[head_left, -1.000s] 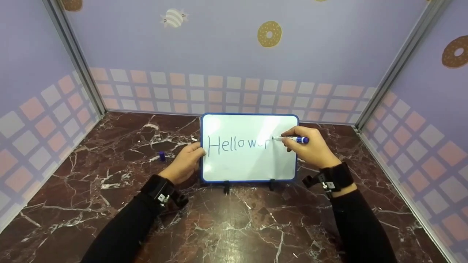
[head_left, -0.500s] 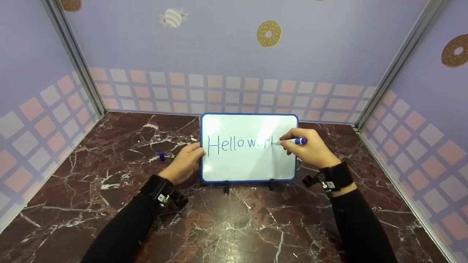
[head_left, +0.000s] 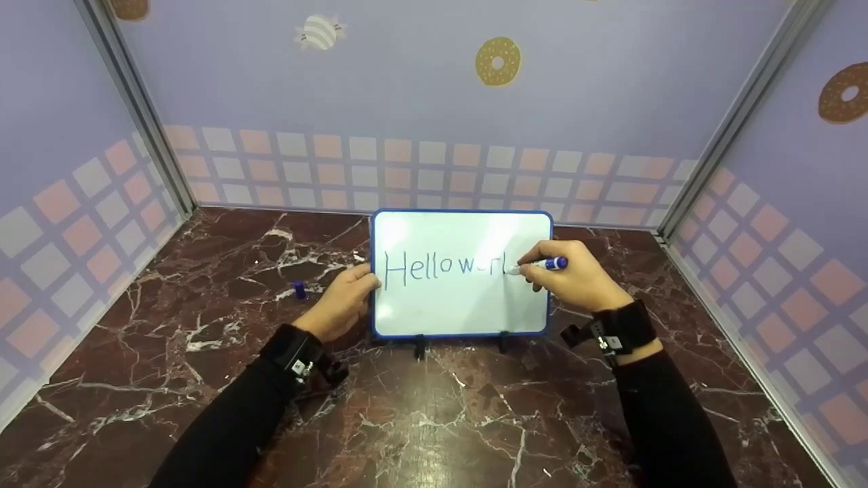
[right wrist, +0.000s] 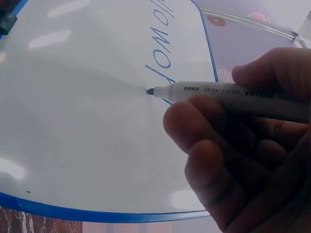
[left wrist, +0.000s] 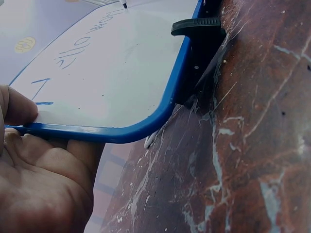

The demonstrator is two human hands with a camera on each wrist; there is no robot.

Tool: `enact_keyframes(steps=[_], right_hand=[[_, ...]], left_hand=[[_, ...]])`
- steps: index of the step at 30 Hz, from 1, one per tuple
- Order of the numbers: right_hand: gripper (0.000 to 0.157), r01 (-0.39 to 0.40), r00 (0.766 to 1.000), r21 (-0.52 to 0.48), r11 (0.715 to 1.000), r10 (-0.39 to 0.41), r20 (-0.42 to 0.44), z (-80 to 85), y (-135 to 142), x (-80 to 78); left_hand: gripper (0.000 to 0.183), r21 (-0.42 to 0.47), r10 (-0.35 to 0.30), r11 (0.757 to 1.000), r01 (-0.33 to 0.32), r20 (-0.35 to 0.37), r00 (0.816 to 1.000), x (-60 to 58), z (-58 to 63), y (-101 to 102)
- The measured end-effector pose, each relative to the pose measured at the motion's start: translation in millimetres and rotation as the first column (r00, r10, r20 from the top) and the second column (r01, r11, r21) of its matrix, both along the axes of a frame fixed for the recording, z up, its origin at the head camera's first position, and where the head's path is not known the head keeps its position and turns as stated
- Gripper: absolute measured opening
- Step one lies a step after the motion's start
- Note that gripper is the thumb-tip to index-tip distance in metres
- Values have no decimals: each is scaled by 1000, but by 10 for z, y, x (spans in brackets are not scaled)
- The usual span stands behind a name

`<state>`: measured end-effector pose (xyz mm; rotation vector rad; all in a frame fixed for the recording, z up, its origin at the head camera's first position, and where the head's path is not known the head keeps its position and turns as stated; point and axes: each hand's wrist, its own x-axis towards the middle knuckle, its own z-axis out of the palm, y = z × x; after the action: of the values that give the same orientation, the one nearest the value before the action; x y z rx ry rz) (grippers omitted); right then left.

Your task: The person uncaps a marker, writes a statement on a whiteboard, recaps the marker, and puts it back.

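A small blue-framed whiteboard stands tilted back on the table, with "Hello worl" handwritten on it in blue. My left hand pinches its left edge; in the left wrist view the thumb lies on the front face and the fingers go behind the frame. My right hand grips a whiteboard marker with a white barrel and blue end. In the right wrist view the dark tip of the marker is right at the board surface, by the last letter.
A blue marker cap stands on the dark marbled table, left of my left hand. Black stand feet hold the board's lower edge. Patterned panels wall in the back and both sides.
The marker tip has moved down the board, drawing the stroke of the "l" after the "r". My right hand shifted slightly down with it. My left hand stays at the board's edge.
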<state>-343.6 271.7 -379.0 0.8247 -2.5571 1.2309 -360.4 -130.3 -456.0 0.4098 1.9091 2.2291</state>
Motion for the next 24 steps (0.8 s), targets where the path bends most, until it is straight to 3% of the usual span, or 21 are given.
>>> enact_keyframes(steps=[13,24], right_hand=[[9,9,1000,27,1000,-10,23,23,17,8],[9,17,999,-44,999,-15,50,36,48,16]], left_hand=[[43,-2,13,1000,-13,21,1000,-5,9,10],[38,-19,16,1000,-16,14,1000,-12,3,5]])
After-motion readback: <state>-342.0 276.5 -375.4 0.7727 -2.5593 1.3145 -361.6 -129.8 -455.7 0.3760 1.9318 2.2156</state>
